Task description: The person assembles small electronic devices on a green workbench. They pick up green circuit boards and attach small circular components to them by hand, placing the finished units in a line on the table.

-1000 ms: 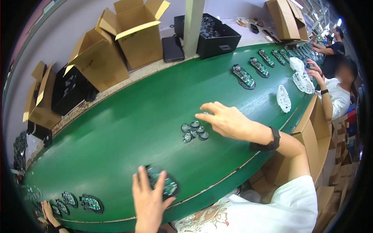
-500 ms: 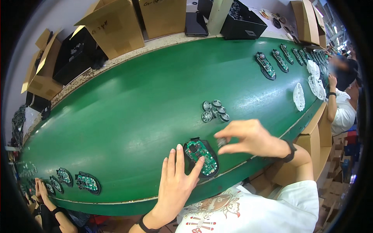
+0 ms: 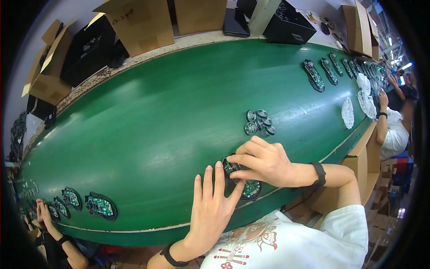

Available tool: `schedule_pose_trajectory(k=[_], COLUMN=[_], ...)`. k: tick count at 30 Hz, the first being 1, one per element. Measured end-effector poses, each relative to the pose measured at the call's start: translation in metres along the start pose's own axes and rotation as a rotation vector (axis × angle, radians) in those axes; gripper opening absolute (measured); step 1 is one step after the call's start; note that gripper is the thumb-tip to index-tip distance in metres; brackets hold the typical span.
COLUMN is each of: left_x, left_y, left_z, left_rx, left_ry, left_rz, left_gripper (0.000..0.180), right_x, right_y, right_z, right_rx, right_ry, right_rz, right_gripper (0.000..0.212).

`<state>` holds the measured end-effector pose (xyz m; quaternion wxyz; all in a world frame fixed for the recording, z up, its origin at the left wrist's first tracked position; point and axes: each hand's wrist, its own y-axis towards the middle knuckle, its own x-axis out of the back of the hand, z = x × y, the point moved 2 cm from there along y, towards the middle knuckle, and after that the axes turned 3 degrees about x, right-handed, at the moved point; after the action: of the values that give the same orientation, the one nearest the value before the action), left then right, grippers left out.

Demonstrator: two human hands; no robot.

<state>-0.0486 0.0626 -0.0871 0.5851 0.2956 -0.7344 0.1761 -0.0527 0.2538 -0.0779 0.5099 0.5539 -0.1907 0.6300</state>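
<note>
Fingers (image 3: 244,159) of the person's right hand (image 3: 268,166) stand narrow, forefinger and thumb bent down over a green circuit board in a black, rounded casing (image 3: 252,190); whether they pinch a part there cannot be told, since the hand covers the spot. That cased board lies on the long, glossy green tabletop (image 3: 148,148), close to the middle of its near edge. The left hand (image 3: 212,210) lies flat beside it with fingers straight and slightly spread, the forefinger tip at the board's left border and the thumb set well apart, reaching over its surface. Beyond the right hand, toward the far edge, sits a small cluster of round, dark-rimmed wheels with clear faces (image 3: 259,122), several touching. Near the tabletop's near left corner, similar cased boards (image 3: 101,206) form a row, with a co-worker's hands (image 3: 41,214) at its end. Toward the far right corner runs another row of cased boards (image 3: 313,76); nearer the right-hand end of the near edge lie white moulded plastic shells (image 3: 347,113). Past the far edge, brown cardboard boxes (image 3: 143,29) and a black rectangular bin of small dark parts (image 3: 286,35) stand on a pale, speckled ledge (image 3: 192,43).
</note>
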Motion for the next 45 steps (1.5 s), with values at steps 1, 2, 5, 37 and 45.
schedule_pose_trajectory(k=[1, 2, 5, 37, 45], left_x=[0.0, 0.0, -0.001, -0.005, 0.003], left_y=[0.0, -0.001, -0.001, 0.036, 0.041], left_z=[0.0, 0.0, 0.003, 0.0, 0.0], left_rx=[0.003, 0.003, -0.001, -0.086, -0.034], left_ry=[-0.006, -0.007, -0.02, -0.163, 0.067], left_rz=[0.003, 0.016, 0.048, 0.109, 0.117], left_gripper=[0.057, 0.058, 0.054, 0.064, 0.061], right_x=[0.0, 0.003, 0.008, 0.023, 0.049], right_y=[0.0, 0.0, 0.0, -0.032, -0.037], right_z=[0.0, 0.002, 0.01, 0.009, -0.007], right_rx=[-0.005, -0.011, -0.017, 0.117, -0.116], right_ry=[-0.011, -0.029, -0.059, -0.321, -0.156], right_rz=[0.015, 0.021, 0.042, 0.176, 0.054], right_gripper=[0.041, 0.042, 0.045, 0.053, 0.036])
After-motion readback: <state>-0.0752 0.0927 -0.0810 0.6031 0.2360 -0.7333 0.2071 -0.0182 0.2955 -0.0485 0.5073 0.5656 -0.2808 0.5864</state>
